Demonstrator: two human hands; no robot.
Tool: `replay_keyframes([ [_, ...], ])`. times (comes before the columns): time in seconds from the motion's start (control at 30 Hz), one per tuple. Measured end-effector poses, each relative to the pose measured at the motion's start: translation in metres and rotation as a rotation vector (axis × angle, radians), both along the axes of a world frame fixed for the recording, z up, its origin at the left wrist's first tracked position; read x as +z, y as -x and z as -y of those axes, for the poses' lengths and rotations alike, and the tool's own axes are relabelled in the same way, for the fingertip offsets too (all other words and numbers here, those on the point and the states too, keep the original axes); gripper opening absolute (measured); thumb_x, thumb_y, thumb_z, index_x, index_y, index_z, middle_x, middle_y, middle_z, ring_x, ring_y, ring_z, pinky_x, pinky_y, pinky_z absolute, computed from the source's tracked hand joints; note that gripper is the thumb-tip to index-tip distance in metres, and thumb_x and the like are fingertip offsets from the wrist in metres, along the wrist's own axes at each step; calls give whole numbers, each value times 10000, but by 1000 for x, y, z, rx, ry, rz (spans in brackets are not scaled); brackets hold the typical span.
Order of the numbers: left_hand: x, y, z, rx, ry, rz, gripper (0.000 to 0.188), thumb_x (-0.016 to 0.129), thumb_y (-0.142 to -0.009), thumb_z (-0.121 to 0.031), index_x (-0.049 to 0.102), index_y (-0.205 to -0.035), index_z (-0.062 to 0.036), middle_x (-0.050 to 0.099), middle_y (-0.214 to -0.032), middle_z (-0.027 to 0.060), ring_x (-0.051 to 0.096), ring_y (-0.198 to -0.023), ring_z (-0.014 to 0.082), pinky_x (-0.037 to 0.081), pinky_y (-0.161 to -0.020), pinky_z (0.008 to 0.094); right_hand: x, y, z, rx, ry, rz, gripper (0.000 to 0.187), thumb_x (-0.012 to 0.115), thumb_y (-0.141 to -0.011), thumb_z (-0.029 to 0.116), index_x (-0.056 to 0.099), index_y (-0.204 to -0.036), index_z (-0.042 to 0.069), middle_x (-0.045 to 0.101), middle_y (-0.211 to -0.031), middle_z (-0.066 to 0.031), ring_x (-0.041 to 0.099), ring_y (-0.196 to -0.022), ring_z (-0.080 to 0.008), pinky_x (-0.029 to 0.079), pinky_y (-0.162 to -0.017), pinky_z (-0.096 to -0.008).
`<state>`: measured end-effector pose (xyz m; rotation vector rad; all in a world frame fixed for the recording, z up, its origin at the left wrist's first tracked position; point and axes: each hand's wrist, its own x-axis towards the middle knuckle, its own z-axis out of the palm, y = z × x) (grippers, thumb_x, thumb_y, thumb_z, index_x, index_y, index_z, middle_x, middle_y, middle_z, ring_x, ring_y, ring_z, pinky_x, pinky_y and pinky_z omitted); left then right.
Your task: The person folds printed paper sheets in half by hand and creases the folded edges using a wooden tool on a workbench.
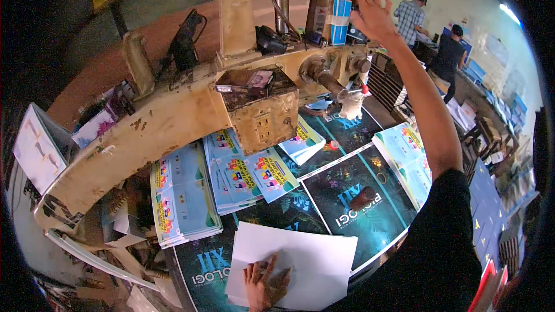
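Note:
My left hand (pixel 266 284) lies flat on a stack of white paper (pixel 312 254), fingers spread. The paper rests on dark teal printed cover sheets (pixel 370 196) that cover the tabletop. Stretched far up and forward, my right hand (pixel 373 16) is at the machine's upper frame, its fingers curled around something dark that I cannot make out. Just left of that hand stands a small blue box (pixel 340 20). Piles of light-blue booklets (pixel 185 193) lie beyond the white paper, with another booklet stack (pixel 404 153) under my right forearm.
A worn beige machine arm (pixel 150 115) with a boxy metal housing (pixel 266 115) spans the table. A white bottle with a red cap (pixel 351 103) stands near it. A brown lump (pixel 362 197) lies on the sheets. Two people (pixel 451 52) work at the far right.

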<state>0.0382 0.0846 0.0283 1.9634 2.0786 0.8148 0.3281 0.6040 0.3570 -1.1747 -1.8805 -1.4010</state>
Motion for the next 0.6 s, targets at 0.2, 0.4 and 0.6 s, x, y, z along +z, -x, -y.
replay_keyframes([
  [0.2, -1, 2, 4, -4, -185, -68, 548, 772, -721, -316, 646, -1231, -160, 616, -1066, 110, 559, -1004, 349, 439, -852, 482, -2, -22, 32, 214, -44, -88, 443, 572, -882, 246, 459, -1277, 81, 331, -1532, -65, 229, -1431, -314, 205, -1041, -610],
  [0.4, 5, 2, -3, -31, -102, 21, 530, 771, -735, -306, 657, -1224, -138, 620, -1047, 116, 560, -980, 353, 434, -842, 491, -4, -36, 33, 158, -24, -92, 360, 587, -869, 216, 453, -1181, 97, 334, -1533, -52, 238, -1428, -320, 193, -1039, -615],
  [0.6, 5, 1, -2, -27, -46, 24, 524, 769, -746, -322, 656, -1224, -139, 623, -1057, 128, 560, -982, 349, 436, -842, 493, -4, -39, 33, 198, -35, -86, 302, 578, -872, 199, 461, -1135, 109, 358, -1521, -66, 247, -1423, -334, 196, -1029, -616],
])
